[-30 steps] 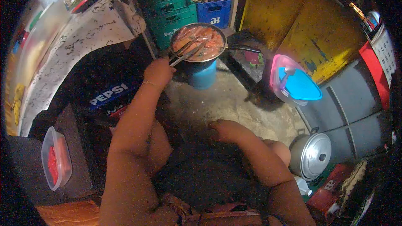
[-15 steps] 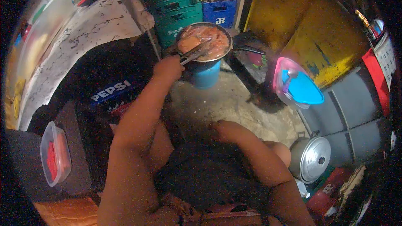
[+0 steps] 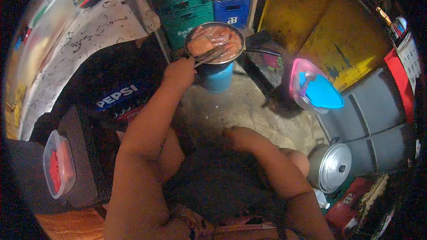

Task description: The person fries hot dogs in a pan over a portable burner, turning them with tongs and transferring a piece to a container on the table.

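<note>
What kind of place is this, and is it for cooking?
Probably yes: it looks like a small cooking corner, maybe at a home or food stall. The left hand holds tongs in a pan of food, and a big lidded pot stands nearby.

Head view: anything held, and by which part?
Tongs, in the left hand, gripped at the end away from the pan. Right hand: no held thing visible.
</note>
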`<action>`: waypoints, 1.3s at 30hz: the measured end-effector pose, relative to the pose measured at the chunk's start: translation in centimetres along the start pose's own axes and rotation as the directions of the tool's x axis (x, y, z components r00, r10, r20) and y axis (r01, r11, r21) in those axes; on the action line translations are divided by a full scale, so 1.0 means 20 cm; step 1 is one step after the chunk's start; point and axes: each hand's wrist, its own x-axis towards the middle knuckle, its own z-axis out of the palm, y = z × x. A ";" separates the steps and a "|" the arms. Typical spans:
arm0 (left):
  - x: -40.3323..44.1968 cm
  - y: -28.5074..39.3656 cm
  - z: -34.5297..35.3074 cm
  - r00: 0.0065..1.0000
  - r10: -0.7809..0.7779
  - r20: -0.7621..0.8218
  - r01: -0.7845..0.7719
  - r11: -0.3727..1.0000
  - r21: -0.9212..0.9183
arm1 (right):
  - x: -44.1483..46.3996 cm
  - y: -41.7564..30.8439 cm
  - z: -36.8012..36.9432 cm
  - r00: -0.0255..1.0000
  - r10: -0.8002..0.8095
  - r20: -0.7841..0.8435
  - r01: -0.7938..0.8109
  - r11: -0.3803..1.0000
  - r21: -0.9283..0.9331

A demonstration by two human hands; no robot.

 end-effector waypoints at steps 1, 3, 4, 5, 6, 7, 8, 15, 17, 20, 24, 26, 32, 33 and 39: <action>-0.01 0.01 0.00 1.000 0.001 -0.006 -0.001 1.000 0.002 | -0.01 -0.01 0.00 1.000 0.008 -0.006 -0.008 1.000 0.002; -0.03 0.02 -0.01 1.000 0.018 -0.015 -0.018 1.000 0.002 | -0.02 -0.03 -0.02 0.999 0.032 -0.004 -0.032 0.999 0.009; -0.05 0.02 -0.03 0.999 0.034 -0.018 -0.034 0.999 0.000 | -0.03 -0.05 -0.03 0.999 0.048 0.003 -0.048 0.999 0.015; -0.06 0.03 -0.04 0.999 0.051 -0.021 -0.051 0.999 -0.002 | -0.03 -0.06 -0.04 0.998 0.064 0.012 -0.064 0.998 0.020; -0.05 0.02 -0.03 0.998 0.053 -0.020 -0.053 0.999 0.004 | -0.04 -0.06 -0.05 0.998 0.055 0.007 -0.055 0.998 0.018; -0.05 0.02 -0.01 0.998 0.055 -0.019 -0.055 0.998 0.009 | -0.04 -0.06 -0.05 0.999 0.046 0.002 -0.046 0.999 0.015; -0.04 0.01 0.00 0.998 0.057 -0.019 -0.057 0.998 0.015 | -0.04 -0.06 -0.05 0.999 0.037 -0.002 -0.037 0.999 0.013; -0.05 0.02 0.05 0.996 0.071 -0.053 -0.068 0.996 0.059 | -0.05 -0.10 -0.09 0.998 0.060 0.024 -0.061 0.998 0.006; -0.05 0.02 0.03 0.997 0.059 -0.056 -0.058 0.998 0.029 | -0.05 -0.10 -0.09 0.996 0.082 0.023 -0.082 0.997 0.012; -0.10 0.07 -0.08 0.998 -0.044 -0.035 0.042 0.998 -0.050 | -0.05 -0.10 -0.09 0.996 0.084 0.028 -0.084 0.996 0.003; -0.05 0.01 -0.03 0.999 -0.036 -0.023 0.035 0.998 -0.045 | -0.08 -0.18 -0.16 0.997 0.074 0.023 -0.075 0.997 0.027; -0.04 -0.01 0.00 1.000 0.021 -0.022 -0.022 1.000 -0.022 | -0.05 -0.09 -0.08 0.998 0.065 0.010 -0.065 0.998 -0.010; -0.02 0.02 0.02 0.998 0.035 0.045 -0.035 0.999 0.004 | -0.06 -0.14 -0.13 0.998 0.047 0.034 -0.049 0.998 0.037; -0.03 0.02 0.01 0.998 0.051 0.032 -0.052 0.999 0.018 | -0.05 -0.12 -0.11 0.998 0.063 0.024 -0.063 0.998 0.027; -0.06 0.06 0.00 0.999 0.032 -0.015 -0.032 0.999 0.002 | -0.05 -0.09 -0.08 0.998 0.063 0.003 -0.063 0.997 0.036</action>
